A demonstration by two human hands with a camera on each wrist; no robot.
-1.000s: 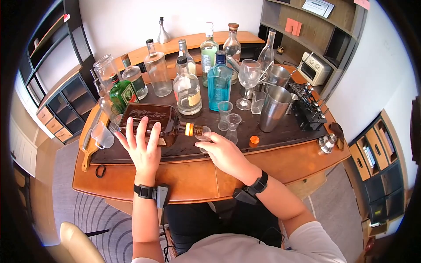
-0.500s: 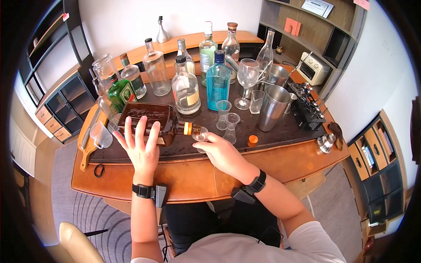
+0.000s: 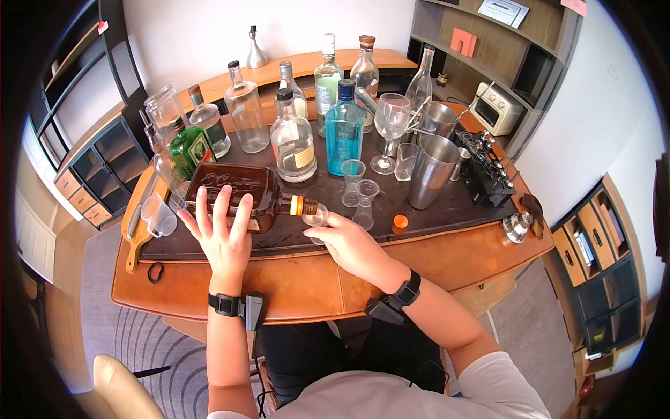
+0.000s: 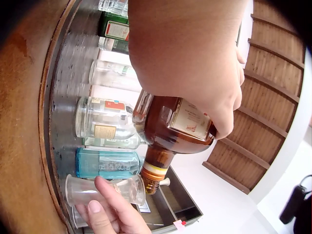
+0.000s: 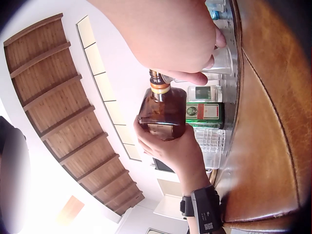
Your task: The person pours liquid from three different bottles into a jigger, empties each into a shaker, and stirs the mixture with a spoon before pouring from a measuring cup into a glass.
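Note:
The left hand (image 3: 225,241) grips a brown square bottle (image 3: 241,187), held tilted on its side with its neck toward the right. Its uncapped mouth is at the rim of a small clear plastic cup (image 3: 315,215), which the right hand (image 3: 358,250) holds between thumb and fingers. In the left wrist view the bottle (image 4: 178,124) slants down to the cup (image 4: 105,191), its mouth beside the rim. Whether liquid flows cannot be made out. In the right wrist view the left hand (image 5: 173,151) wraps the bottle's base end. An orange cap (image 3: 399,223) lies on the dark mat.
Behind stand several bottles, among them a blue one (image 3: 345,133) and a green one (image 3: 190,150). Two clear jiggers (image 3: 364,206), a stemmed glass (image 3: 392,119) and steel shakers (image 3: 431,174) are right of centre. At left are a plastic jug (image 3: 159,216) and a wooden board (image 3: 134,255).
The whole head view has shifted slightly, the table sliding a little left in it. Both hands keep their hold, with bottle and cup in nearly the same pose.

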